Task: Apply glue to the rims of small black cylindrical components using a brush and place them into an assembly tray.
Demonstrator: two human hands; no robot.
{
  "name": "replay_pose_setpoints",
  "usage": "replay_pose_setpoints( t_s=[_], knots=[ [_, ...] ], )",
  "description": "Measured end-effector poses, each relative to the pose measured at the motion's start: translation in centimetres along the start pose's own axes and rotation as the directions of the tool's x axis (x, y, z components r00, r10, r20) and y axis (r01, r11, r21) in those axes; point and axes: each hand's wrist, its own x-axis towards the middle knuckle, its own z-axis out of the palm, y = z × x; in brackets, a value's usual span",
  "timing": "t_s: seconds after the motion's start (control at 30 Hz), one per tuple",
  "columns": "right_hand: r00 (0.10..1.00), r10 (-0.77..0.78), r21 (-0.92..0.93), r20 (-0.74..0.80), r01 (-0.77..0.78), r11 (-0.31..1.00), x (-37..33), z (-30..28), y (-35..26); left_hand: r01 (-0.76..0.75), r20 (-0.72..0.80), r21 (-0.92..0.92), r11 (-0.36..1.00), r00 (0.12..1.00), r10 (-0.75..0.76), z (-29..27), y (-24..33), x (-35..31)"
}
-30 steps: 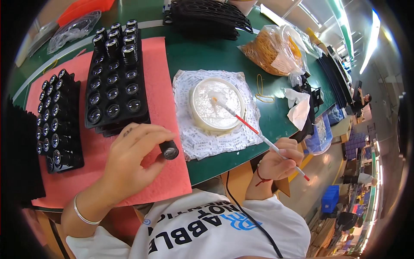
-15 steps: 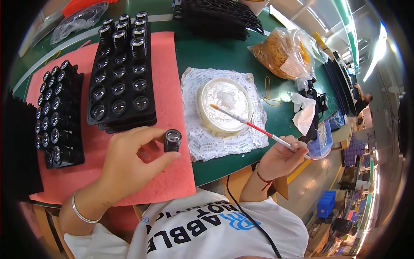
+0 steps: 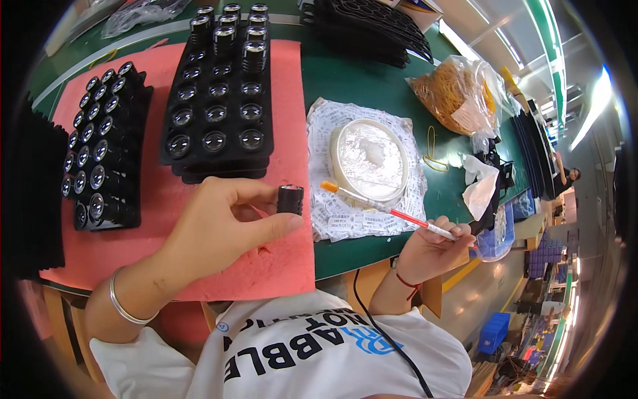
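Between the thumb and fingers of my left hand (image 3: 219,226) is a small black ribbed cylinder with a lens end (image 3: 290,199), held over the pink mat. My right hand (image 3: 435,249) grips a slim paintbrush (image 3: 409,218) with a red and white handle. Its orange bristle tip points left, near the front left rim of a round white dish (image 3: 335,169). Something clear and shiny covers the inside of that dish, which stands on a printed paper sheet (image 3: 319,219). Left of it, a black tray (image 3: 232,156) holds several similar lens cylinders, some standing higher than others.
A second black tray (image 3: 136,193) of lens cylinders lies at the left of the pink mat (image 3: 286,279). Behind the dish are stacked black trays (image 3: 372,33) and a bag of yellow rubber bands (image 3: 452,100). Crumpled white tissue (image 3: 480,189) and a blue bin (image 3: 498,239) are at the right.
The brush tip has come off the dish's middle toward its near left rim. My left hand holds the cylinder more upright, slightly nearer the brush. The whole view has shifted a little.
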Motion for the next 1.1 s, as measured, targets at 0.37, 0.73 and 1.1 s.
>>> replay_pose_setpoints(
  t_s=[0.37,0.73,1.1],
  knots=[
    [0.965,0.047,-0.088,0.257,-0.025,0.996,-0.12,-0.13,0.07,-0.07,0.021,-0.073,0.995,0.997,0.072,-0.05,-0.84,0.14],
    [0.956,0.026,-0.172,0.293,0.025,0.985,-0.2,-0.36,0.11,-0.087,0.051,-0.071,0.994,0.995,0.09,-0.11,-0.87,0.1],
    [0.959,0.011,-0.179,0.283,0.041,0.983,-0.12,-0.04,0.08,-0.026,0.055,-0.167,0.986,0.998,0.035,-0.28,-0.45,0.0]
  ],
)
